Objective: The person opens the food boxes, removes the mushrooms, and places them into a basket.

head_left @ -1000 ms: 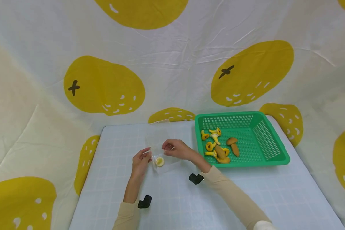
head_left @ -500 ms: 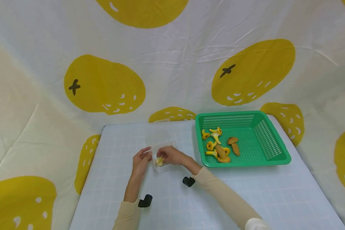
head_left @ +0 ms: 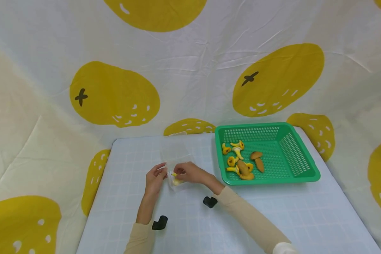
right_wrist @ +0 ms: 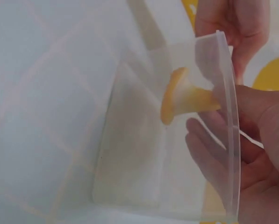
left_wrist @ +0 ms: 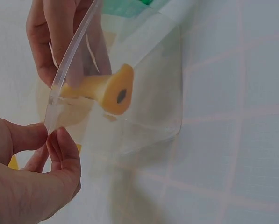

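Note:
A clear plastic box (head_left: 181, 187) stands on the table with its lid folded back behind it. My left hand (head_left: 154, 180) pinches the box's left rim between thumb and fingers, plainly seen in the left wrist view. Reaching in from the right, my right hand (head_left: 192, 172) pinches a yellow chanterelle mushroom (left_wrist: 117, 93) by the stem inside the box. In the right wrist view the mushroom (right_wrist: 176, 100) shows through the clear wall, its cap pointing down into the box. Fingers partly cover the stem.
A green perforated basket (head_left: 273, 181) stands to the right, close to my right forearm. Several yellow chanterelles (head_left: 237, 151) and brown mushrooms (head_left: 258, 162) lie in it, mostly on its left side. A fruit-patterned cloth (head_left: 190, 88) hangs behind the table.
My right hand has moved down and left from above the box's right side and taken hold of the mushroom, whose stem now shows at the fingertips. My left hand stays at the rim.

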`<action>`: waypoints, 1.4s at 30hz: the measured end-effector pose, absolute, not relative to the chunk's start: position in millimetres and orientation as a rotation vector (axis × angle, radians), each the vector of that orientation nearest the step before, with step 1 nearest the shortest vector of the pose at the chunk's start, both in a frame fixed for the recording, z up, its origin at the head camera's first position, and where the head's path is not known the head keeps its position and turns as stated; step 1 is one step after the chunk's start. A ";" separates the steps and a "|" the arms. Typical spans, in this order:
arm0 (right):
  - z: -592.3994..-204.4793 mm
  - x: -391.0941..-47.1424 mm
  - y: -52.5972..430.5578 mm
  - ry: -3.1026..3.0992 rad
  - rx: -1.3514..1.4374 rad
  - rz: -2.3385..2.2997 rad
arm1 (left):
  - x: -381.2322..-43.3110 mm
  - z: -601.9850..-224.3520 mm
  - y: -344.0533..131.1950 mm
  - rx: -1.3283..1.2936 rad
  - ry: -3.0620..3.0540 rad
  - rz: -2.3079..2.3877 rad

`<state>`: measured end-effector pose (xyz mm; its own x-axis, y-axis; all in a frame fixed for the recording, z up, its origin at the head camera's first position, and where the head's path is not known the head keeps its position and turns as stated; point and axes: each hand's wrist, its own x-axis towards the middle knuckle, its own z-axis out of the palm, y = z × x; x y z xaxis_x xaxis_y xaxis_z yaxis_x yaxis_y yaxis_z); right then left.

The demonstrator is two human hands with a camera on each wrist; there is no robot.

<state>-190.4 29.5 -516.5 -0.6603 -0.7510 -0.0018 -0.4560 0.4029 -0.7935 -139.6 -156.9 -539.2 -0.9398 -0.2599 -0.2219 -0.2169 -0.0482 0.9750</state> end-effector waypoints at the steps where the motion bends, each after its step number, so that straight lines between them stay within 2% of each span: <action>1: -515.8 -190.2 31.3 2.307 -1.037 -1.156 | -139.5 -538.8 -156.8 0.538 -2.142 -2.187; 23: -504.9 -199.9 81.2 2.315 -0.922 -1.581 | -140.5 -540.2 -159.1 0.592 -2.191 -2.149; 31: -486.5 -200.7 106.7 2.155 -0.703 -1.755 | -140.3 -539.3 -158.8 0.587 -2.176 -2.157; 42: -484.6 -207.7 146.4 2.151 -0.538 -1.881 | -139.9 -538.9 -156.4 0.599 -2.220 -2.142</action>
<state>-207.7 146.4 -484.6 -0.9052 -0.4199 0.0646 -0.1201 0.1070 -0.9870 -139.9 -156.4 -538.9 -0.9274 -0.2687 -0.2602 -0.2697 -0.0017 0.9630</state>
